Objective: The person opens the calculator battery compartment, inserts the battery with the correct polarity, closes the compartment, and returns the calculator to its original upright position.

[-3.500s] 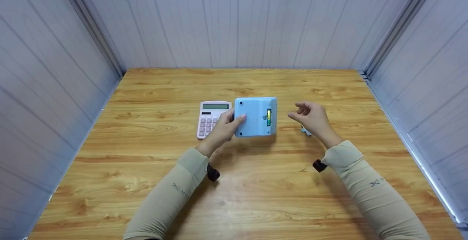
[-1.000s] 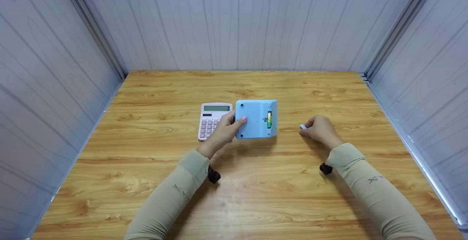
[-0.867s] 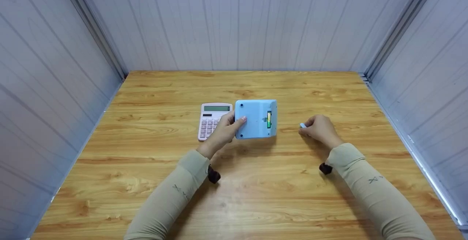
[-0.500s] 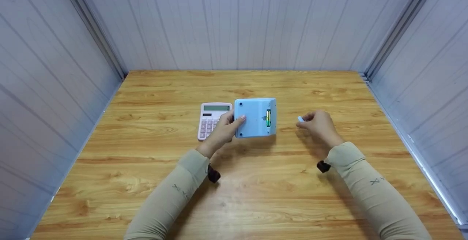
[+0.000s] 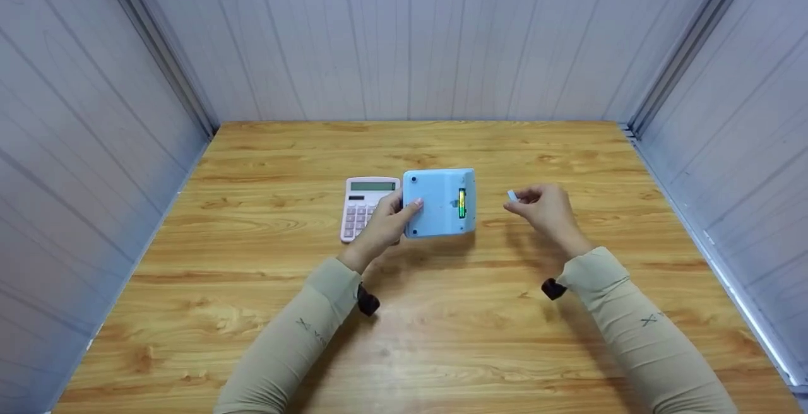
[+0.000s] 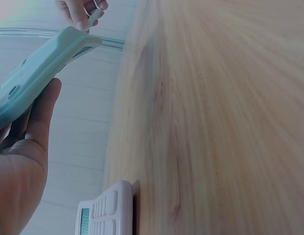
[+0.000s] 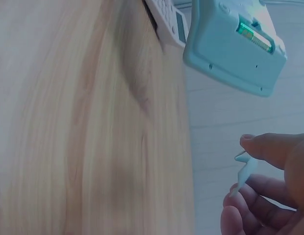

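Observation:
My left hand (image 5: 381, 224) grips a blue calculator (image 5: 435, 202) by its left side, thumb on its back, which faces up toward the head view. In its back, an uncovered compartment holds a green and yellow battery (image 5: 462, 203). To the right, my right hand (image 5: 548, 213) pinches a small light-blue battery cover (image 7: 246, 171) between thumb and fingers, above the table and apart from the calculator. A pink calculator (image 5: 372, 184) lies face up on the table, partly hidden behind my left hand.
The wooden table (image 5: 404, 338) runs back to a white panelled wall (image 5: 404, 41), with further panels at left and right. A dark wrist camera (image 5: 367, 301) hangs under the left sleeve, another wrist camera (image 5: 553, 288) under the right.
My right hand reached down, picked the battery cover off the table, and has raised it up and leftward toward the blue calculator. My left hand has stayed nearly still.

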The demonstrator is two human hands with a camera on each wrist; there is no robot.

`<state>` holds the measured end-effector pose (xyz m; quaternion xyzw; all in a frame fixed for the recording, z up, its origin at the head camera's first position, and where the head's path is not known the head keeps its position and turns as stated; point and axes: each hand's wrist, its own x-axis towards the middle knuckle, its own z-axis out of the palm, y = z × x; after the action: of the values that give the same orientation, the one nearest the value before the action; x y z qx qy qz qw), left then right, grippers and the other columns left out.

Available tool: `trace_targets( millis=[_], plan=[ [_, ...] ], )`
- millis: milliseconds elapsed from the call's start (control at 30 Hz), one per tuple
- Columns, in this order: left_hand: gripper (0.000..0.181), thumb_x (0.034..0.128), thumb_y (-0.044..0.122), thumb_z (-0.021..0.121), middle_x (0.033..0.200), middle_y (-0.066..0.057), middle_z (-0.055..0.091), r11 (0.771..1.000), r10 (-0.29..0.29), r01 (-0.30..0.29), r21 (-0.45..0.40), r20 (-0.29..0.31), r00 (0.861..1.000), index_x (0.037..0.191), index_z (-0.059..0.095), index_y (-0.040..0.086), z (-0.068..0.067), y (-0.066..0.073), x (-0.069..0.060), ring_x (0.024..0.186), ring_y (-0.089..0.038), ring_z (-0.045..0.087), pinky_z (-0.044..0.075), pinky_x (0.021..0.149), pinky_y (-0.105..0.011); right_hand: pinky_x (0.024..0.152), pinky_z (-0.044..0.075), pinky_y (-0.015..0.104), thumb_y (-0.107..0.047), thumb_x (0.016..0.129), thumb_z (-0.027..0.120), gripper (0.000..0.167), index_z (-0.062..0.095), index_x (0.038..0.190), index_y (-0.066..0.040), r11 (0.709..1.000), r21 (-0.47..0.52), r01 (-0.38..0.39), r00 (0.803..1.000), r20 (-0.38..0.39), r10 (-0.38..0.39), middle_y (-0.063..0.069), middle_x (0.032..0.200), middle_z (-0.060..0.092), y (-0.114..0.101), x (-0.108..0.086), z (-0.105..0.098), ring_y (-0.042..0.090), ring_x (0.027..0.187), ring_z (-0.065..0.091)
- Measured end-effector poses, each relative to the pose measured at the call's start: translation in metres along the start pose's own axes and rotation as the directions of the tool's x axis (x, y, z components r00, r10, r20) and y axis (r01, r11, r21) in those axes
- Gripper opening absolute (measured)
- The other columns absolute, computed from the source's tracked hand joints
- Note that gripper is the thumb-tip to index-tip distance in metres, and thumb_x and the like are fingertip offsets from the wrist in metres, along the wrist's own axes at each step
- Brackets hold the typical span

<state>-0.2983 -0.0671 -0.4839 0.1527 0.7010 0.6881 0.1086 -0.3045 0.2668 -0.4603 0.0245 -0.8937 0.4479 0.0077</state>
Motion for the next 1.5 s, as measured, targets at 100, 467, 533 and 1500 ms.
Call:
trace_targets(
  millis=[100, 467, 533, 1500],
  plan=[
    [0.049, 0.1155, 0.024, 0.054, 0.155, -0.019, 0.062, 1.000, -0.007, 0.007, 0.002, -0.002, 1.000, 0.160, 0.050, 0.005, 0.000, 0.000, 0.000, 0.141, -0.032, 0.063, 0.057, 0.113, -0.049, 0.070, 0.056, 0.017, -0.021, 0.097, 0.084, 0.035, 0.079, 0.120, 0.005, 1.000, 0.025, 0.010, 1.000, -0.011, -0.010, 0.020, 0.111, 0.078, -0.004, -0.002, 0.003, 0.015, 0.090, 0.068],
    [0.048, 0.1150, 0.021, 0.054, 0.153, -0.022, 0.063, 1.000, 0.003, -0.003, -0.009, -0.007, 1.000, 0.158, 0.050, 0.001, 0.000, 0.000, -0.001, 0.140, -0.034, 0.064, 0.057, 0.113, -0.048, 0.073, 0.058, 0.017, -0.019, 0.097, 0.085, 0.034, 0.078, 0.120, 0.004, 0.993, 0.121, 0.018, 1.000, -0.023, -0.015, 0.016, 0.111, 0.078, -0.014, -0.010, 0.010, 0.012, 0.091, 0.069],
    [0.048, 0.1149, 0.020, 0.054, 0.152, -0.023, 0.063, 1.000, 0.009, -0.009, -0.008, -0.005, 1.000, 0.158, 0.051, 0.000, 0.001, -0.001, -0.001, 0.139, -0.034, 0.064, 0.058, 0.112, -0.049, 0.073, 0.059, 0.018, -0.019, 0.097, 0.084, 0.035, 0.078, 0.121, 0.006, 0.989, 0.143, 0.021, 1.000, -0.020, -0.019, 0.015, 0.110, 0.078, -0.015, -0.010, 0.011, 0.010, 0.089, 0.069],
    [0.046, 0.1153, 0.021, 0.054, 0.151, -0.023, 0.063, 1.000, 0.022, -0.022, -0.010, -0.003, 1.000, 0.157, 0.051, 0.000, 0.005, 0.000, 0.000, 0.135, -0.030, 0.065, 0.058, 0.112, -0.049, 0.074, 0.065, 0.024, -0.010, 0.097, 0.083, 0.032, 0.075, 0.121, 0.009, 0.924, 0.372, 0.084, 0.994, 0.029, -0.102, 0.010, 0.102, 0.077, -0.038, -0.018, 0.037, 0.013, 0.083, 0.072]
  ],
)
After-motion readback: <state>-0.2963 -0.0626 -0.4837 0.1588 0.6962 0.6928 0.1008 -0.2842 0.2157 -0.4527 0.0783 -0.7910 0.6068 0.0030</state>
